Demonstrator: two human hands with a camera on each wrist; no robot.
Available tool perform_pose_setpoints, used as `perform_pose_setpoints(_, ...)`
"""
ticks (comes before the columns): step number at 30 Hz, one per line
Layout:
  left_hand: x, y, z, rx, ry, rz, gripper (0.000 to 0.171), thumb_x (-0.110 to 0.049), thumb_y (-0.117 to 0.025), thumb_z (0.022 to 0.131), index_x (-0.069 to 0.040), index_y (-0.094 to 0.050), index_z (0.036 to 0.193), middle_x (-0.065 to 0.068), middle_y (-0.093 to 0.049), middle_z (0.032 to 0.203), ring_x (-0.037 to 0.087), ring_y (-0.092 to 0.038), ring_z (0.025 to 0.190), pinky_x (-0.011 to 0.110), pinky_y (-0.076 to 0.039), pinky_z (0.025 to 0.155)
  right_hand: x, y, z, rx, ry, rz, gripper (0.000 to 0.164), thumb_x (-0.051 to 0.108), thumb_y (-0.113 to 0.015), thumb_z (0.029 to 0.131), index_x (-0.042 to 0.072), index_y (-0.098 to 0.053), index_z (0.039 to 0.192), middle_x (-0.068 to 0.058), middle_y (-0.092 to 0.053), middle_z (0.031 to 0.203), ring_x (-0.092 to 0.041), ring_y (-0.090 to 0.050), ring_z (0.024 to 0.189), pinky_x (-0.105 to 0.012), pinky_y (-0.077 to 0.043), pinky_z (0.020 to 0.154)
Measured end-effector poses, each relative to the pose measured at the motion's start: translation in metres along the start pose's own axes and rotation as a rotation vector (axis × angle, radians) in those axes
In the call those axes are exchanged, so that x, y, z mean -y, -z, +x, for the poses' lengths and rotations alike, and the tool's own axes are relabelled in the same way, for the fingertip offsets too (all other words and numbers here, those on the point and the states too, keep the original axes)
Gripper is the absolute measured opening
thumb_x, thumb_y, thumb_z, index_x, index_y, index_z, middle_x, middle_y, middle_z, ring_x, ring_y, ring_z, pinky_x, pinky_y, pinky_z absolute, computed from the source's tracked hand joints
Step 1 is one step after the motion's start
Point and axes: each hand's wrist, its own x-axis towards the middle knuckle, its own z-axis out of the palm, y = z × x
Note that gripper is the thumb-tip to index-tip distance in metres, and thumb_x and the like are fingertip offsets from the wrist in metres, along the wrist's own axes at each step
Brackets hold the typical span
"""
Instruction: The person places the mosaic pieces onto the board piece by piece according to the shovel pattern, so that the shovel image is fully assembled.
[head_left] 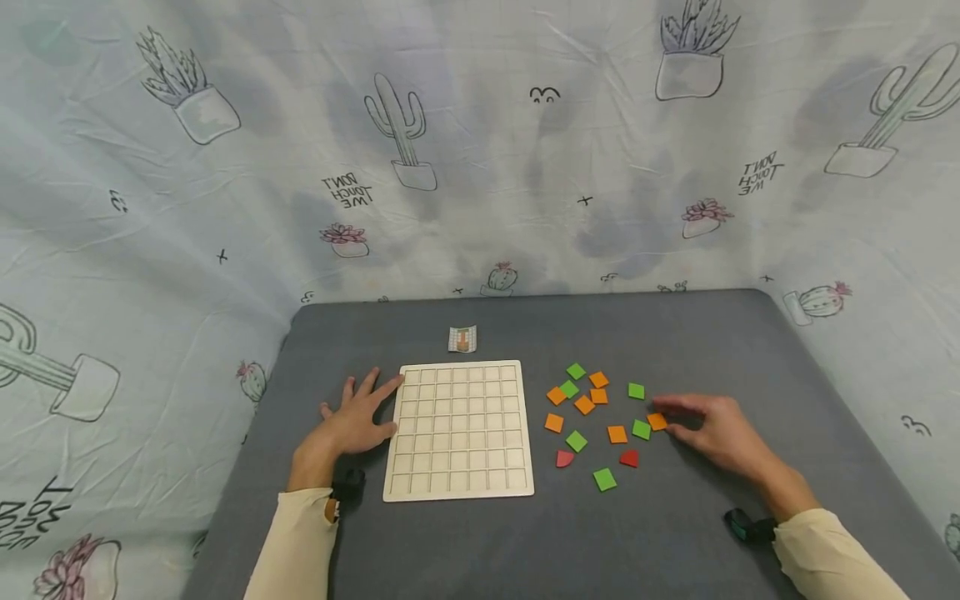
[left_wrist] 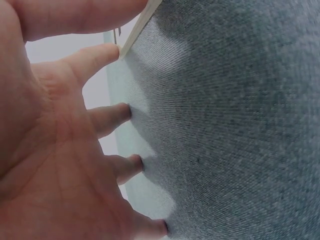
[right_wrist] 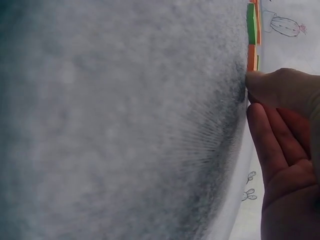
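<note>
The left hand (head_left: 348, 427) is laid to the left of the grid board (head_left: 459, 432), palm down, its fingers spread wide; the board's left edge is touched by index fingertip and thumb. The right arm (head_left: 832, 546) is extended inward from well right of the board, and the right hand (head_left: 716, 429) is bent, thumb and fingers slightly parted, about an orange tile (head_left: 657, 422); whether this is pinched or merely touched cannot be told. Between that hand and the board, green tiles (head_left: 604, 479), more orange tiles (head_left: 617, 434) and two red pieces (head_left: 629, 458) are scattered. A small card (head_left: 462, 339) is placed beyond the board's far edge.
</note>
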Motion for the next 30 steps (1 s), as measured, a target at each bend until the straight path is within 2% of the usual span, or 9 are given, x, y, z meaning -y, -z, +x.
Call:
perform_pose_setpoints(6,0.010,-0.005,0.005,-0.023,-0.026,-0.037,0.081,-0.031,-0.073,0.102,-0.035,-0.035,0.173,0.024,-0.009,0.183,0.067,0.006,0.162,0.100,0.005,0.107,0.003,0.003,-0.002,-0.025,-0.027,-0.045,0.045,-0.001,-0.094,0.081,0.013,-0.084,0.123,-0.002,-0.085,0.114,-0.016,-0.079,0.106,-0.008,-0.052,0.088)
perform_pose_setpoints(8,0.012,-0.006,0.008,-0.016,-0.030,-0.023,0.082,-0.033,-0.073,0.103,-0.037,-0.032,0.174,0.023,-0.007,0.184,0.068,0.008,0.162,0.100,0.006,0.105,0.006,0.004,-0.004,-0.040,-0.057,-0.039,0.045,-0.002,-0.093,0.081,0.013,-0.084,0.123,-0.003,-0.085,0.115,-0.010,-0.077,0.106,-0.009,-0.053,0.087)
perform_pose_setpoints(11,0.016,-0.011,0.011,-0.034,-0.026,-0.027,0.082,-0.032,-0.073,0.102,-0.035,-0.033,0.174,0.022,-0.008,0.184,0.066,0.008,0.163,0.099,0.007,0.108,0.011,0.006,-0.006,-0.069,-0.093,0.005,0.046,-0.004,-0.092,0.082,0.011,-0.083,0.124,-0.007,-0.084,0.116,0.008,-0.070,0.107,-0.002,-0.048,0.089)
perform_pose_setpoints(15,0.012,-0.009,0.008,-0.022,-0.007,-0.040,0.082,-0.029,-0.071,0.102,-0.031,-0.033,0.174,0.023,-0.007,0.184,0.065,0.010,0.163,0.098,0.007,0.110,0.021,0.005,-0.005,-0.150,-0.076,0.058,0.048,-0.009,-0.091,0.081,0.006,-0.081,0.125,-0.012,-0.084,0.115,0.022,-0.062,0.107,0.003,-0.043,0.094)
perform_pose_setpoints(19,0.003,-0.002,0.002,0.022,0.011,-0.017,0.082,-0.028,-0.071,0.103,-0.028,-0.030,0.175,0.025,-0.004,0.183,0.066,0.010,0.163,0.098,0.006,0.109,0.036,0.005,0.000,-0.245,-0.033,0.136,0.049,-0.014,-0.089,0.080,0.004,-0.080,0.125,-0.017,-0.082,0.115,0.018,-0.066,0.108,0.001,-0.046,0.097)
perform_pose_setpoints(21,0.010,-0.006,0.006,0.015,0.007,-0.018,0.083,-0.027,-0.071,0.103,-0.030,-0.029,0.176,0.024,-0.003,0.183,0.064,0.011,0.164,0.097,0.008,0.110,0.045,0.007,0.004,-0.280,-0.002,0.180,0.050,-0.016,-0.088,0.080,0.004,-0.080,0.126,-0.018,-0.082,0.116,0.014,-0.069,0.110,-0.002,-0.048,0.098)
perform_pose_setpoints(24,0.011,-0.005,0.006,0.015,-0.004,-0.024,0.084,-0.028,-0.071,0.103,-0.030,-0.029,0.176,0.025,-0.004,0.183,0.065,0.011,0.163,0.098,0.008,0.109,0.057,0.008,0.012,-0.308,0.033,0.233,0.051,-0.018,-0.086,0.081,0.003,-0.080,0.127,-0.019,-0.082,0.116,0.009,-0.071,0.111,-0.005,-0.050,0.099)
perform_pose_setpoints(28,0.019,-0.009,0.009,0.001,-0.020,-0.042,0.083,-0.034,-0.071,0.103,-0.035,-0.029,0.175,0.021,-0.004,0.185,0.065,0.011,0.163,0.099,0.008,0.108,0.070,0.009,0.024,-0.313,0.034,0.268,0.049,-0.017,-0.086,0.082,0.003,-0.080,0.127,-0.018,-0.082,0.117,0.004,-0.073,0.111,-0.007,-0.052,0.100)
perform_pose_setpoints(30,0.029,-0.014,0.014,-0.011,-0.033,-0.054,0.084,-0.037,-0.072,0.102,-0.040,-0.029,0.175,0.019,-0.004,0.185,0.064,0.012,0.163,0.099,0.009,0.106,0.076,0.009,0.030,-0.314,0.034,0.290,0.049,-0.016,-0.086,0.083,0.004,-0.080,0.128,-0.019,-0.081,0.118,0.003,-0.073,0.111,-0.008,-0.052,0.100)
